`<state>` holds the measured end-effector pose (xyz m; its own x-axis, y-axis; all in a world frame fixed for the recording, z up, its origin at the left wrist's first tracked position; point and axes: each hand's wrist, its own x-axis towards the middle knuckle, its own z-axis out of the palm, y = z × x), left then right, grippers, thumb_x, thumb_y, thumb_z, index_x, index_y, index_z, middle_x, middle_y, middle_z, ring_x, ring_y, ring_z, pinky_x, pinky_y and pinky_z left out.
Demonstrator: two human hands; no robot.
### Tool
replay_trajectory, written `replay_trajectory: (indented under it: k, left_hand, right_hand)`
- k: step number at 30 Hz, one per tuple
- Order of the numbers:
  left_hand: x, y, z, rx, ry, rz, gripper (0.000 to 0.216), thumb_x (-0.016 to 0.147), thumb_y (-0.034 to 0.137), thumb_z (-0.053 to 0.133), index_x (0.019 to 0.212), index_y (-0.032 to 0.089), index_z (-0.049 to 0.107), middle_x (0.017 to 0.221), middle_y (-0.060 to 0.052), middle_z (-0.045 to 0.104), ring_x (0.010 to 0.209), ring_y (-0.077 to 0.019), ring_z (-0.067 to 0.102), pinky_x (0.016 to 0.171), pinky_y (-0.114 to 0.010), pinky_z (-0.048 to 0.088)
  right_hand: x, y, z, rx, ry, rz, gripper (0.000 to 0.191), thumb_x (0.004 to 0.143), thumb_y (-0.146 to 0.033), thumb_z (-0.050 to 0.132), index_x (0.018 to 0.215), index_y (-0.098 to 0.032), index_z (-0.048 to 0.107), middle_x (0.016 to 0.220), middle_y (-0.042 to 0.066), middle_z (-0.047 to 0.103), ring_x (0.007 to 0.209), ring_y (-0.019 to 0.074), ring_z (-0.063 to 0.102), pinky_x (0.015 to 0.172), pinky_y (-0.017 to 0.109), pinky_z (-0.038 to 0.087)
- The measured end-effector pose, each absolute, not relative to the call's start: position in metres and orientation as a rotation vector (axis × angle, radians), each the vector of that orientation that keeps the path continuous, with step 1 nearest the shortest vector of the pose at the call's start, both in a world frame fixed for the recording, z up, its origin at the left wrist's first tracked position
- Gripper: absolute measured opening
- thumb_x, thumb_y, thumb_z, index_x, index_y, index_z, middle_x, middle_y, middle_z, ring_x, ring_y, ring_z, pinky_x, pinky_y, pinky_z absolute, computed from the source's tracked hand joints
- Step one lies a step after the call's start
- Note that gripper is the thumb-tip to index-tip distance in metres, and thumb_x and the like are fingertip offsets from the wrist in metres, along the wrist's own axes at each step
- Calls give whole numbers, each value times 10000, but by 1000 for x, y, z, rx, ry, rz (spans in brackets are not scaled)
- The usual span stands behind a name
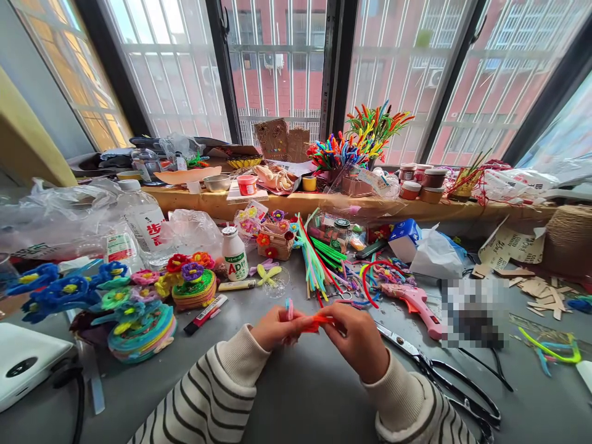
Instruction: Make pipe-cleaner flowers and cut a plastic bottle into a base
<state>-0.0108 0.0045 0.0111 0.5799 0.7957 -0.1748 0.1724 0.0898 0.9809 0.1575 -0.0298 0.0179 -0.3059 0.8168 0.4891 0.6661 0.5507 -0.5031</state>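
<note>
An orange-red pipe cleaner [319, 320] is stretched between my two hands over the front of the grey table. The fingertips of my left hand [280, 327] are closed on its left part. A small pink and light-blue piece [289, 308] stands up at those fingers; I cannot tell whether it is gripped too. My right hand [354, 333] pinches the other end with thumb and fingers. Just beyond lies a bundle of pastel, red and green pipe cleaners [312, 259]. Large scissors [430, 364] rest beside my right wrist, partly behind the sleeve.
A pink glue gun [416, 302] lies on the right. Fuzzy flowers on round colourful bases [143, 333] stand on the left, near a red and black marker [206, 314]. A white bottle [235, 253] stands behind. Jars and more pipe cleaners [340, 151] crowd the window ledge.
</note>
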Motion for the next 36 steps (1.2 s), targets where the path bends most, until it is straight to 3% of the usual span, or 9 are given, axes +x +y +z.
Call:
replay_trajectory:
  k: [5,10,24,36]
  left_hand:
    - [-9,-1,11,2202,946,861,249,699,336,509,793,148,642,575,-20,540,512,-82,459,517,-207,378]
    - [-13,1,4,2552,982,963,206,722,315,492,797,196,642,607,-23,570,567,-93,501,560,-193,410]
    - [-14,2,6,2777,953,1083,197,743,302,472,780,200,636,555,-1,538,515,-68,481,529,-175,384]
    - [-16,-1,8,2688,989,1035,213,756,278,444,775,189,636,583,-25,559,540,-89,481,542,-201,379]
  right_hand:
    - [170,-23,22,-1173,-2096,672,243,686,-326,531,851,-156,586,647,12,597,509,98,487,491,202,386]
    - [169,-22,21,-1136,-1952,788,232,705,-370,512,741,-153,585,666,21,603,563,104,522,526,202,415]
    - [163,-20,16,-1166,-1721,1007,254,656,-377,560,746,-148,624,577,3,581,453,72,443,416,184,356]
    - [158,-19,10,-1078,-1556,1138,200,626,-334,600,682,-143,615,671,28,618,625,133,556,547,222,431]
